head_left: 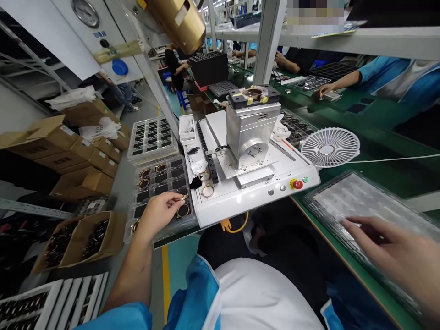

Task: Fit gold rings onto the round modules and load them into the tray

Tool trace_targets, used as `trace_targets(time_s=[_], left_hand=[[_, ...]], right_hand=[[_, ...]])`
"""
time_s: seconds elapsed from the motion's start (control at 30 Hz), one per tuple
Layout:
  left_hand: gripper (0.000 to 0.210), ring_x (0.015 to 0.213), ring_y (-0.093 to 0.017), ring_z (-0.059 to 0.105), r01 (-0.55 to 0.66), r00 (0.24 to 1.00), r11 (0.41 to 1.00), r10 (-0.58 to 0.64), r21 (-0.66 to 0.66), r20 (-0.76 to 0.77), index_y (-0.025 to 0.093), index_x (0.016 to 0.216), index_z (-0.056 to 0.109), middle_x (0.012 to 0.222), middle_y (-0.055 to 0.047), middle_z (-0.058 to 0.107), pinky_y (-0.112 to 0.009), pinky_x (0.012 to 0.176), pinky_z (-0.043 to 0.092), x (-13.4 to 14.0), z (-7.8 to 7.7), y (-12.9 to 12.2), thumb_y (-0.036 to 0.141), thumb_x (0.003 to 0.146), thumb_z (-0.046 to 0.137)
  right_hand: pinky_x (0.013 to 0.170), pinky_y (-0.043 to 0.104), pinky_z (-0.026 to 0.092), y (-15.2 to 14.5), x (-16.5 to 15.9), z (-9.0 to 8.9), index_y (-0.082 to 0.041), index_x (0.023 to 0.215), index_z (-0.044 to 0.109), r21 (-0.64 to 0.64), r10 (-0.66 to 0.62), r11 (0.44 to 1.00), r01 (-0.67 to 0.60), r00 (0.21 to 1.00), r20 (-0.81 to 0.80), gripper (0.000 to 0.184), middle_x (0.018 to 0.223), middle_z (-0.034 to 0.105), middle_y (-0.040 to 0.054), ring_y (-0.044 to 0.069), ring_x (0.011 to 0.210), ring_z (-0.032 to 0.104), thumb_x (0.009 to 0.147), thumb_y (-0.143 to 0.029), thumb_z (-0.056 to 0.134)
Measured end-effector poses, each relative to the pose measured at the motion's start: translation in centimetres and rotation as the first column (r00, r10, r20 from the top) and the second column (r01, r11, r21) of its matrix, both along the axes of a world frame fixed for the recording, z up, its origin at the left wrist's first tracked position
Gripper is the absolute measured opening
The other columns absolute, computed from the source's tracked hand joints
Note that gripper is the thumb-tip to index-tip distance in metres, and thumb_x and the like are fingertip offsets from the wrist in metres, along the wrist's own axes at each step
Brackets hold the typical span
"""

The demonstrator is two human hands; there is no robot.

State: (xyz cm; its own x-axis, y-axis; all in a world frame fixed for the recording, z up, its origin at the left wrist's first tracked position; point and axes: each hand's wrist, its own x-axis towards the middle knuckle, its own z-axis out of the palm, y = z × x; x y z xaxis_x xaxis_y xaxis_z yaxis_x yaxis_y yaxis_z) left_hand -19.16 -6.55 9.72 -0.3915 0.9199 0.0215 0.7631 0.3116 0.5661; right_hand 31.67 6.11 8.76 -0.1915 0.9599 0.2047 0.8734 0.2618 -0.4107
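My left hand (160, 213) is closed in a pinch above a clear compartment tray (158, 237) on the left. At its fingertips is a gold-coloured ring (186, 197), mostly hidden by the fingers. Just below the fingertips, another gold ring (188, 211) lies in a compartment, and more rings (145, 173) sit in the same tray. My right hand (388, 247), slightly blurred, hovers over or touches a stack of clear plastic trays (330, 195) on the right. Its fingers are apart and nothing shows in them.
A white machine base (220, 206) with a metal fixture (250, 130) and red stop button (297, 184) stands ahead. Two loose rings (207, 190) lie on its left side. A gold cylinder (187, 27) hangs above. A fan (328, 147) is right; co-workers sit beyond.
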Motion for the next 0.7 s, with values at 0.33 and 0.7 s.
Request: trace_targets(time_s=[0.33, 0.7], left_hand=[[0.008, 0.085, -0.019, 0.073, 0.323, 0.946, 0.800, -0.282, 0.507, -0.159, 0.021, 0.082, 0.075, 0.093, -0.005, 0.076, -0.029, 0.080, 0.058, 2.6, 3.9, 3.5, 0.027, 0.088, 0.074], [0.005, 0.112, -0.025, 0.072, 0.485, 0.874, 0.576, -0.329, 0.658, -0.357, 0.020, 0.090, 0.075, 0.121, -0.009, 0.075, -0.039, 0.100, 0.057, 3.4, 12.9, 10.8, 0.019, 0.088, 0.071]], right_hand=[[0.078, 0.037, 0.055, 13.2, -18.0, 14.5, -0.018, 0.099, 0.075, 0.497, 0.600, 0.740, -0.454, 0.780, -0.180, 0.020, 0.105, 0.072, 0.0106, 0.026, 0.097, 0.066, 0.088, -0.033, 0.070], [0.089, 0.039, 0.056, 20.5, -24.2, 21.1, -0.014, 0.097, 0.078, 0.259, 0.834, 0.551, -0.793, 0.526, -0.165, 0.023, 0.093, 0.075, 0.0059, 0.022, 0.088, 0.069, 0.074, -0.010, 0.081]])
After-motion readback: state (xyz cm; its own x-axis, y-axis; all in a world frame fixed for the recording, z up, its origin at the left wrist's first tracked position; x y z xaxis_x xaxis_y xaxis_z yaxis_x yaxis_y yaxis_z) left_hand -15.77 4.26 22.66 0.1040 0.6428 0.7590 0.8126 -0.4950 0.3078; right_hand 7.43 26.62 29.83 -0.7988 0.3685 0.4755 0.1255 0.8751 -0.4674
